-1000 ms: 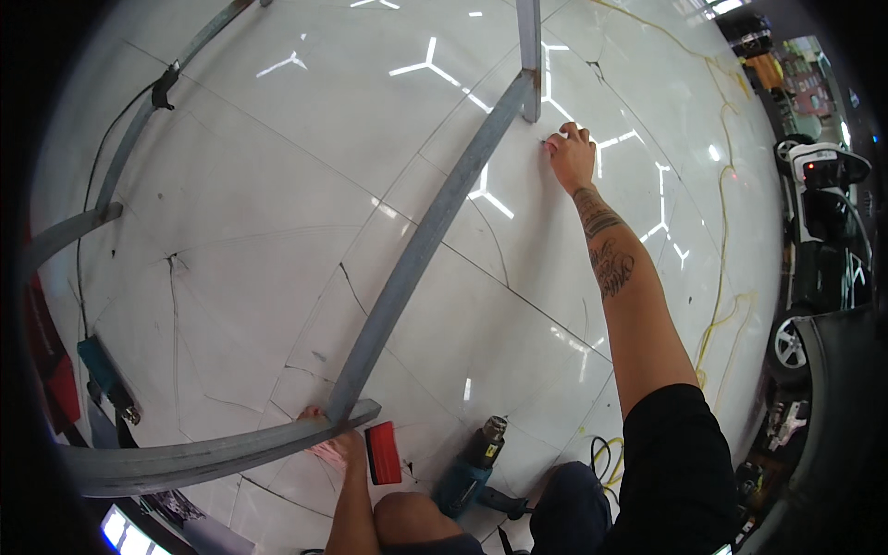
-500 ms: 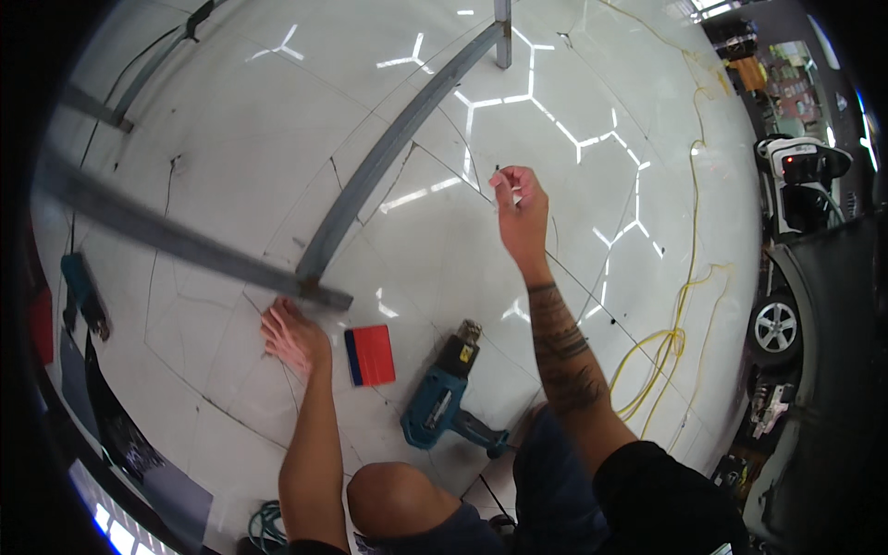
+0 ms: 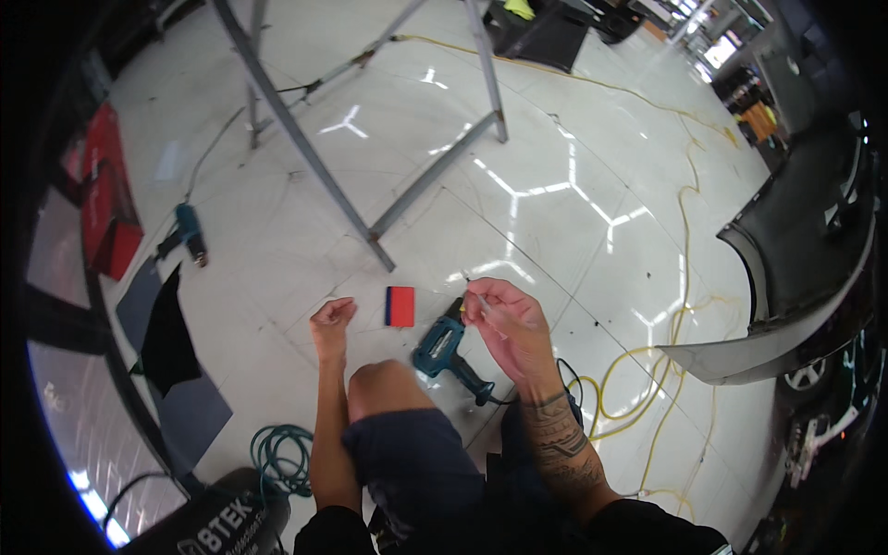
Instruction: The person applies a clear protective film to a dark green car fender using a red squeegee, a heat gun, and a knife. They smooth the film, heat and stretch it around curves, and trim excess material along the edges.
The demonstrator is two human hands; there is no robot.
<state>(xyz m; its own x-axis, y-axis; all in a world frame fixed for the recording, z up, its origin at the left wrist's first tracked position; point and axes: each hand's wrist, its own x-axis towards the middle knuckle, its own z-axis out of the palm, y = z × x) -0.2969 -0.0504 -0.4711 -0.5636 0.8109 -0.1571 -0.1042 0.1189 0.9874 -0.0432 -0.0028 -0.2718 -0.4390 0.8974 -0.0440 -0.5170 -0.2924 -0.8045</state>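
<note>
My right hand (image 3: 511, 326) is closed in a pinch on a slim pale stick-like tool (image 3: 484, 302) with a thin dark tip; its exact kind is unclear. Just under that hand a teal heat gun (image 3: 442, 347) lies on the floor, its nozzle partly covered by my fingers. My left hand (image 3: 333, 324) hovers over the floor by my knee, fingers curled together; whatever they may hold is hidden. Between the hands lies a flat red squeegee card (image 3: 401, 307) with a dark blue edge.
A grey metal stand (image 3: 310, 157) rises ahead. A second teal heat gun (image 3: 189, 231) lies left, near dark sheets (image 3: 166, 333). A coiled green hose (image 3: 280, 460) sits lower left. Yellow cord (image 3: 686, 231) runs along the right, beside a dark car body panel (image 3: 800, 250).
My left hand has drawn back from the stand's foot, and its fingers have curled in. My right hand has come back nearer my body, over the heat gun. The whole view has shifted.
</note>
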